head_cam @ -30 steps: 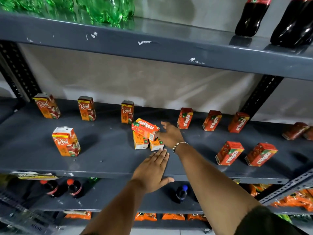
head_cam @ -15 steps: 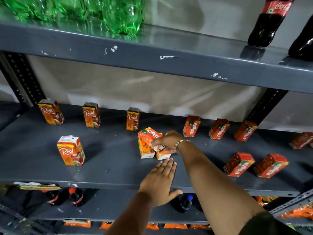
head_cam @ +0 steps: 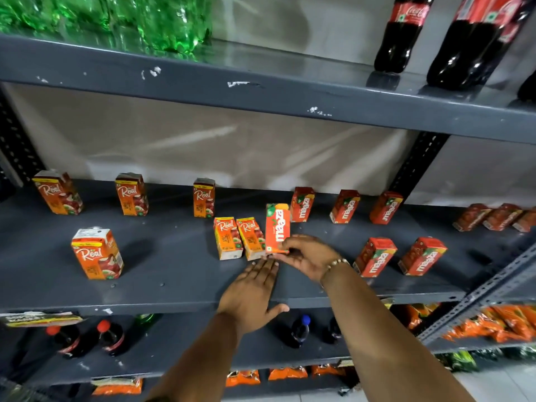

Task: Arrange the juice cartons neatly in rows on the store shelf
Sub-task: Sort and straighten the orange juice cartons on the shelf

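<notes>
On the grey middle shelf (head_cam: 174,274), my right hand (head_cam: 309,255) grips the bottom of an upright orange Maaza carton (head_cam: 277,227). Just left of it stand two small Real cartons (head_cam: 239,237) side by side. My left hand (head_cam: 252,294) lies flat and open on the shelf's front, fingertips just under the held carton. Three Real cartons (head_cam: 132,194) line the back left and one larger Real carton (head_cam: 97,253) stands front left. Three Maaza cartons (head_cam: 345,206) line the back right, and two more Maaza cartons (head_cam: 400,256) stand front right.
Green bottles (head_cam: 162,21) and cola bottles (head_cam: 406,33) stand on the shelf above. Below are small dark bottles (head_cam: 87,338) and orange snack packs (head_cam: 493,323). More red cartons (head_cam: 493,217) lie at the far right. A black upright post (head_cam: 414,166) rises at the back right.
The Maaza carton lay tilted on top of the two small Real cartons; my right hand took it off and it is now upright to their right. My left hand stayed flat on the shelf.
</notes>
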A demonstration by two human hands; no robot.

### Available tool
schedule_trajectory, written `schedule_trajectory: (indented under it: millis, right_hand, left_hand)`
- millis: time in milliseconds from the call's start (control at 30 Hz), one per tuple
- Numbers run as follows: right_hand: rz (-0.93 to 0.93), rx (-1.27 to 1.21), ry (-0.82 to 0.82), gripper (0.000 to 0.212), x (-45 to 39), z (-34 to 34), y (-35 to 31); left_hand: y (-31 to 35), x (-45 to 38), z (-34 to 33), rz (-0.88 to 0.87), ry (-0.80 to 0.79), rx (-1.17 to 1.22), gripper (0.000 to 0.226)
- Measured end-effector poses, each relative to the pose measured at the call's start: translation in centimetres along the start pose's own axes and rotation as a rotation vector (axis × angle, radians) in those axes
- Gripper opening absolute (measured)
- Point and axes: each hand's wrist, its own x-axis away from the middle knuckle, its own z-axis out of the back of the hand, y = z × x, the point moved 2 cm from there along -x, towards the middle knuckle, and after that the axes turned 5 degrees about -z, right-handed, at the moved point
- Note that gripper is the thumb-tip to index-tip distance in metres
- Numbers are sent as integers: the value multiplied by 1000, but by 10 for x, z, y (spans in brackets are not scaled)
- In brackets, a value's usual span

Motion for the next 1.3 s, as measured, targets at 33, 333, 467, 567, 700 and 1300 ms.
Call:
schedule_trajectory:
  millis: [33, 333, 467, 567, 700, 1300]
  right_hand:
    - [54, 57, 33, 20, 3, 16, 5]
    - [284, 477, 326, 33, 14, 95, 30]
    - [326, 536, 308, 35, 7, 99, 32]
    - [367, 570, 301, 29, -4, 100, 38]
    - [361, 686, 381, 30, -7, 102, 40]
    - [382, 892, 521, 27, -2, 106, 48]
  left_hand:
    - [0, -1, -1, -1, -6, -3, 93]
    - [0, 0, -4, 1, -8, -34, 90]
    - [0, -1, -6, 3, -6, -43, 90]
    - [0, -1, -7, 0, -8, -59, 91]
    - [1, -1, -5, 4, -10, -70, 91]
    - [4, 4, -6, 42, 30, -92, 87]
